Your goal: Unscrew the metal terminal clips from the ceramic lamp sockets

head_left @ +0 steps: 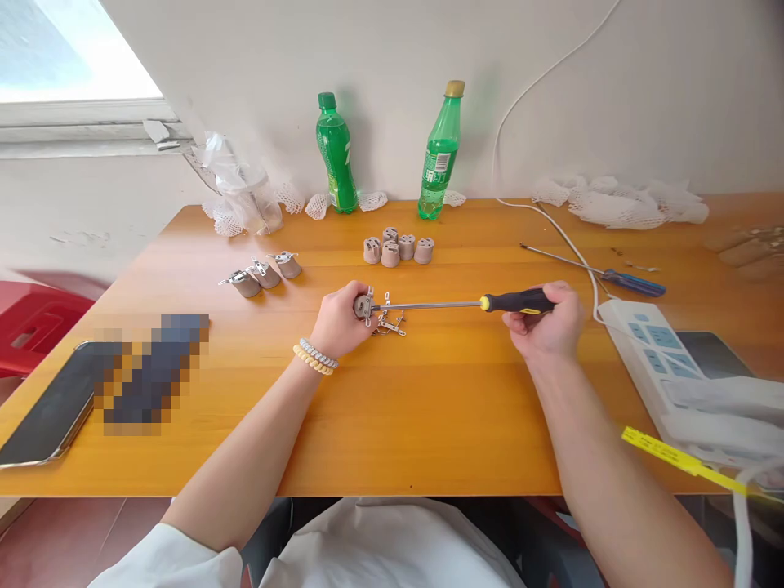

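My left hand [340,320] is closed around a small grey-brown cylindrical part [363,307], its slotted face turned to the right with a metal bracket across it. My right hand [550,320] grips the black and yellow handle of a long screwdriver [429,305]. The shaft lies level, and its tip meets the face of the held part. Several loose metal brackets [390,327] lie on the table just below the shaft. Behind my hands stands a cluster of similar cylinders [390,252]. Farther left, three cylinders [265,273] carry metal brackets on top.
Two green bottles [338,159] stand against the wall. A blue-handled screwdriver [630,282] lies at right beside a white power strip [652,351] and its cable. Foam netting [625,204] and a plastic bag [242,192] rest along the back. A phone [52,404] lies at left.
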Tool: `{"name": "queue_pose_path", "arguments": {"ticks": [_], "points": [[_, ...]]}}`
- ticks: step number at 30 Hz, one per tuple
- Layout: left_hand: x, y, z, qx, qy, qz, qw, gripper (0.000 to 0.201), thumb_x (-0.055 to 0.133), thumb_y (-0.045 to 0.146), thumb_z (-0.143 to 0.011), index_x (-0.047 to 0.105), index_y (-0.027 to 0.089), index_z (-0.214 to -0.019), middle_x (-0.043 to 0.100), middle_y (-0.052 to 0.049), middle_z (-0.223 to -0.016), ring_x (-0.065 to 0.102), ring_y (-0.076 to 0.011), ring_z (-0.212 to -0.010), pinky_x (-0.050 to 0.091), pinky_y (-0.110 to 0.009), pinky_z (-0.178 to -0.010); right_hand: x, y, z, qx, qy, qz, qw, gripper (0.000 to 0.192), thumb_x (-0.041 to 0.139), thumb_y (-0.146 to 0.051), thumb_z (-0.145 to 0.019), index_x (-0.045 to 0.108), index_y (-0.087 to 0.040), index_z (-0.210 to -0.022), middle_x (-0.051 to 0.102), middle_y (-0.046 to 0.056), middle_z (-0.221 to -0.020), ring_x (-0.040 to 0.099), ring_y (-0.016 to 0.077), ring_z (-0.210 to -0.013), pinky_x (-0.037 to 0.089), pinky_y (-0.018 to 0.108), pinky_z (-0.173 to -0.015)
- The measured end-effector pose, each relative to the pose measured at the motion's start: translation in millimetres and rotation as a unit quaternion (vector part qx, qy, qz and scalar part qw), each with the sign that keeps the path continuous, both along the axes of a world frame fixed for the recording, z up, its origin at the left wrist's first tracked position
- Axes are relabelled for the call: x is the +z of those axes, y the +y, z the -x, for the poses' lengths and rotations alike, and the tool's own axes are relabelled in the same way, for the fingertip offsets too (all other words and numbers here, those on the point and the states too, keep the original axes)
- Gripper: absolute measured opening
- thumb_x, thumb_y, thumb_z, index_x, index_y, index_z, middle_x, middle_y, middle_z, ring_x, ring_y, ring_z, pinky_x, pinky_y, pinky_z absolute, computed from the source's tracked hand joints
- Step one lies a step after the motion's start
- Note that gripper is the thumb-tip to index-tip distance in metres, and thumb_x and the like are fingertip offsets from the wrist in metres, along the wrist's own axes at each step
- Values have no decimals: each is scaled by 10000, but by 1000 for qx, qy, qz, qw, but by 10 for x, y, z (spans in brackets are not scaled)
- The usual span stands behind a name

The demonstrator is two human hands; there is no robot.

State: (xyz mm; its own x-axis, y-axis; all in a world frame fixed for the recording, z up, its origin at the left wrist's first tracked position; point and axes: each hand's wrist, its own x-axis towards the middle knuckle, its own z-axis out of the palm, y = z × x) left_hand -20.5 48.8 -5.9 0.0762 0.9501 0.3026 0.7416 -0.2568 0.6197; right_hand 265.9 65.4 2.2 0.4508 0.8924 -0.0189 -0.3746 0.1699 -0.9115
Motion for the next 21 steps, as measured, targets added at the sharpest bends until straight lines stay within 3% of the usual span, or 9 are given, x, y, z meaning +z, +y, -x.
{"name": "queue_pose_path", "arguments": {"ticks": [5,17,21], "points": [[10,-6,-13,-15,11,-7,1000,156,598,204,-656,580,217,-810,658,-12,-784,611,-175,-725,484,-302,-682,-18,12,3,8,-2,1,1000,195,597,-287,-625,418,-229,-573,444,-32,-495,406,100,-302,231,238,-249],[8,-40,-30,-32,-13,-12,999,103,628,237,-672,578,215,-759,632,-7,-731,582,-158,-672,464,-288,-645,-53,43,-4,6,-13,4,1000,208,613,-310,-617,433,-225,-557,446,-42,-477,408,102,-276,230,235,-237],[-15,-35,-17,-15,49,-9,999,84,625,251,-677,574,214,-734,640,-33,-728,589,-188,-687,451,-318,-655,-23,0,-11,-7,-54,-15,998,217,656,-345,-612,484,-221,-567,466,-43,-472,428,106,-295,254,232,-240]]}}
